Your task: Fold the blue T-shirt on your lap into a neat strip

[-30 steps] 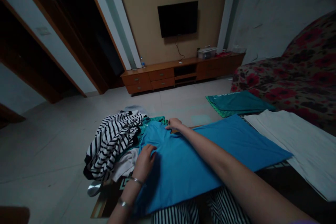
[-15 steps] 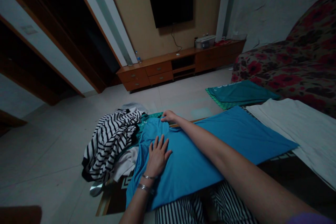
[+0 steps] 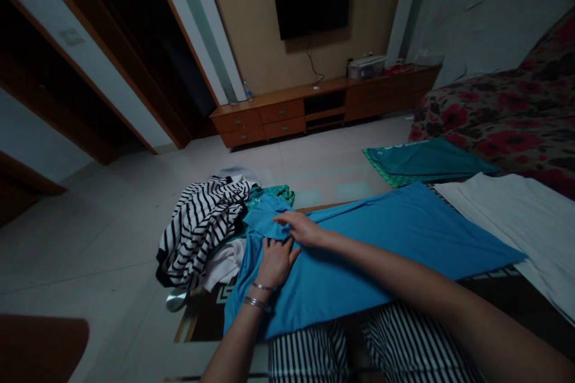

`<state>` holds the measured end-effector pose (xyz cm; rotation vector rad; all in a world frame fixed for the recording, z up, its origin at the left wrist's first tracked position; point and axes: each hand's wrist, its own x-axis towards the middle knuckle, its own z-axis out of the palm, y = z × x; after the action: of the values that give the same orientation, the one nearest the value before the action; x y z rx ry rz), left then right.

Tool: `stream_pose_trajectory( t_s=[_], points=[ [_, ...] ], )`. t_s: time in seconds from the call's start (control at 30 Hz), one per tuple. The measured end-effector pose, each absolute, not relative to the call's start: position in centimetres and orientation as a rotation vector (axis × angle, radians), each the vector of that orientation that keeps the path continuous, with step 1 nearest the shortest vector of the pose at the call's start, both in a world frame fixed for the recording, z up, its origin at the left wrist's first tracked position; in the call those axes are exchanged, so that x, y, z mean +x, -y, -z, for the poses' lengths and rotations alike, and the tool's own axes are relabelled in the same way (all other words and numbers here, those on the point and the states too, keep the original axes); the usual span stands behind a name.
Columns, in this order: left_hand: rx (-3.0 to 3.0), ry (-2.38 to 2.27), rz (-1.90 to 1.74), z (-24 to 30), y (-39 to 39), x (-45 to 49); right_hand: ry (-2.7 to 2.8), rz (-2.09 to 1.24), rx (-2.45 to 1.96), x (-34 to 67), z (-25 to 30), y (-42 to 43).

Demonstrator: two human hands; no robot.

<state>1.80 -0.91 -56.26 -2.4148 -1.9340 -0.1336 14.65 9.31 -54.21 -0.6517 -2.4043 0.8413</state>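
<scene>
A bright blue shirt [image 3: 381,251] lies spread across the low table in front of me. My left hand [image 3: 275,262], with two bracelets at the wrist, rests flat on its left part, fingers stretched out. My right hand [image 3: 302,228] is just above it, pinching a folded-over flap of the blue fabric near the shirt's left end. A heap of black-and-white striped clothing [image 3: 202,227] lies to the left of both hands, over white and green garments.
A white cloth [image 3: 525,227] lies to the right of the shirt, and a folded teal garment [image 3: 426,160] behind it. A flowered sofa [image 3: 507,114] stands at the right. A wooden TV cabinet [image 3: 323,111] lines the far wall under a wall-mounted screen.
My right hand has come back from the shirt's far left edge toward me, bringing a flap of blue fabric over. My left hand opened flat on the shirt and stayed there.
</scene>
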Motion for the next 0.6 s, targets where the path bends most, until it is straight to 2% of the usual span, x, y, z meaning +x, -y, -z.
stream_pose_trajectory(
  t_s=[0.27, 0.47, 0.6],
  points=[
    [-2.388, 1.91, 0.139, 56.3, 1.0, 1.8, 2.311, -0.632, -1.249, 14.5, 54.2, -13.5],
    [-2.385, 1.914, 0.149, 56.4, 1.0, 1.8, 2.258, -0.904, -1.431, 10.4, 55.8, -16.1],
    [-2.382, 1.925, 0.15, 56.4, 1.0, 1.8, 2.269, -1.086, -1.375, 10.5, 56.2, -19.0]
  ],
)
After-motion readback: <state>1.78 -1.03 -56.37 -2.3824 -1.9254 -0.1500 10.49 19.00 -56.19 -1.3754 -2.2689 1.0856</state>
